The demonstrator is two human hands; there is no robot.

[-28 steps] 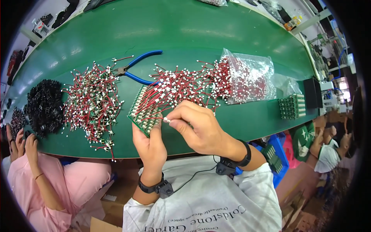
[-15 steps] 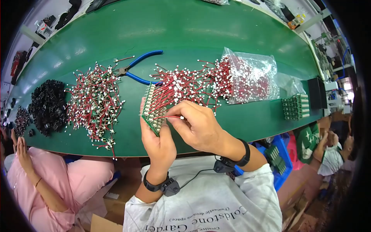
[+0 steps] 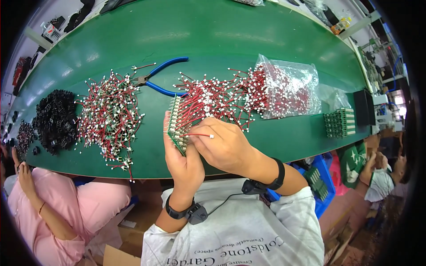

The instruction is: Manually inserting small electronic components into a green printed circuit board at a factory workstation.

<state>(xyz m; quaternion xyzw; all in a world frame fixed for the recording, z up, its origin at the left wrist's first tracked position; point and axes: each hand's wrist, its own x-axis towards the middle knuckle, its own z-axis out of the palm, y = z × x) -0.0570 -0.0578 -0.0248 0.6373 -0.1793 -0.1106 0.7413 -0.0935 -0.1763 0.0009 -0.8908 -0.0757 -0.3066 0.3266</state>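
Note:
My left hand (image 3: 183,165) grips the lower part of a narrow green circuit board panel (image 3: 171,126), tilted above the table with a row of small white connectors and pins along it. Several red wires fan out from the panel toward the right. Closed in a pinch at the panel's lower right side, my right hand (image 3: 228,146) holds a short red wire (image 3: 200,134) with a white plug on its free end. Its other end is hidden by my fingers. Just beyond the panel lies a heap of red wires with white plugs (image 3: 208,95).
Blue-handled cutting pliers (image 3: 166,65) lie behind the panel. Leftward are a pile of small wired boards (image 3: 108,119) and black parts (image 3: 55,122). To the right: a clear bag of wires (image 3: 293,91), stacked green boards (image 3: 340,123), a black box (image 3: 364,107). A person in pink (image 3: 57,208) sits left.
The panel and both hands have shifted slightly to the right. My right fingers have curled in closer to the panel, and the red wire's plug has swung slightly downward.

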